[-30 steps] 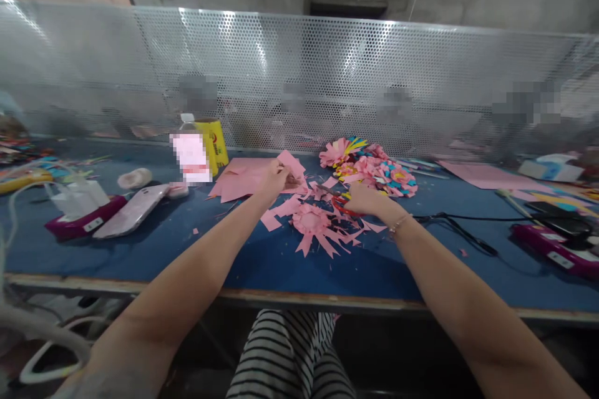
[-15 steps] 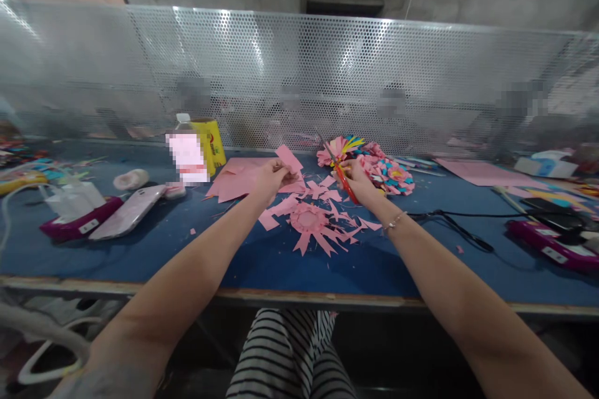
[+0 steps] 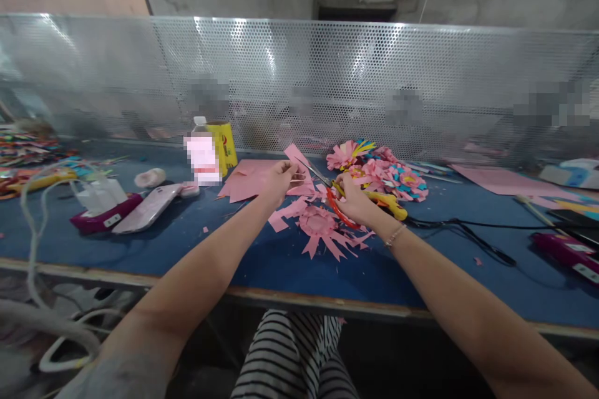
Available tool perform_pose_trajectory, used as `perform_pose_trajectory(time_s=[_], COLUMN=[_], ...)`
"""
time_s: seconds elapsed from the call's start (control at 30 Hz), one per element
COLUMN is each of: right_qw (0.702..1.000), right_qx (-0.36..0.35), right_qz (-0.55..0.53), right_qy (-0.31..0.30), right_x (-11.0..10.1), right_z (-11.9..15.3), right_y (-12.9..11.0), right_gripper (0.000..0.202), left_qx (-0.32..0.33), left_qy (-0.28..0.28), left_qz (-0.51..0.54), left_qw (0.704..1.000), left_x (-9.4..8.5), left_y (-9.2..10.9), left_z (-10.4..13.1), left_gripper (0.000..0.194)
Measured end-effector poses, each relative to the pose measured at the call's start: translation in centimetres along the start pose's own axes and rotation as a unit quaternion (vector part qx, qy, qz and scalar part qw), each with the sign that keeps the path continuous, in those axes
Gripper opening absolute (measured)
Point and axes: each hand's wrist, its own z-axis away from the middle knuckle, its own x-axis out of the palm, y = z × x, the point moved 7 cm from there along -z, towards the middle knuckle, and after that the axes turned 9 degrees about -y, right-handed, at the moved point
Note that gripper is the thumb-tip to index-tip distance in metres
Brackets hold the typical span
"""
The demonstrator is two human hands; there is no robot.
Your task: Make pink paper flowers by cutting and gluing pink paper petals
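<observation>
In the head view, my left hand [image 3: 283, 177] pinches a strip of pink paper [image 3: 293, 151] that sticks up past the fingertips. My right hand [image 3: 352, 199] grips a pair of scissors [image 3: 334, 202] by the red handles. Their blades are parted and point left, at the strip close to my left fingers; whether they touch it I cannot tell. Below both hands lies a pink paper flower [image 3: 318, 223] with cut, pointed petals and loose scraps around it. Pink paper sheets [image 3: 243, 177] rest behind my left hand.
Finished pink, blue and yellow paper flowers [image 3: 390, 174] are heaped behind my right hand, near a yellow glue gun [image 3: 387, 204] with a black cord. Leftward are a phone [image 3: 148, 209], a purple power strip [image 3: 105, 215], a bottle [image 3: 200, 121] and a yellow packet [image 3: 228, 148]. A perforated metal screen [image 3: 262, 75] borders the back.
The scissors have swung from upright to pointing left, with blades now parted beside the strip. My left hand still pinches the paper. The whole view has shifted slightly.
</observation>
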Motion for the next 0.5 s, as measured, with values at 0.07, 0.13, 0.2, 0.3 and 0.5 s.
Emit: perform_pose_trajectory(time_s=[0.07, 0.13, 0.2, 0.3, 0.5], right_qw=[1.0, 1.0, 1.0, 1.0, 0.999], right_qx=[-0.002, -0.004, -0.007, -0.009, -0.022], right_qz=[-0.003, -0.011, -0.02, -0.026, -0.04], right_qy=[-0.001, -0.002, -0.003, -0.007, -0.029], right_x=[0.2, 0.3, 0.4, 0.4, 0.3], right_z=[-0.1, -0.1, -0.1, 0.0, 0.5], right_y=[0.1, 0.2, 0.1, -0.2, -1.4], right_gripper=[0.034, 0.036, 0.037, 0.038, 0.033], left_qx=[-0.001, -0.002, -0.002, 0.01, 0.01], left_qy=[-0.002, -0.002, -0.002, -0.004, -0.021], left_qz=[0.014, 0.034, 0.057, 0.093, 0.097], left_qw=[1.0, 0.999, 0.998, 0.996, 0.995], left_x=[0.1, 0.2, 0.3, 0.4, 0.6], left_y=[0.1, 0.2, 0.4, 0.7, 0.5], left_z=[0.1, 0.3, 0.4, 0.5, 0.4], left_gripper=[0.007, 0.007, 0.007, 0.008, 0.007])
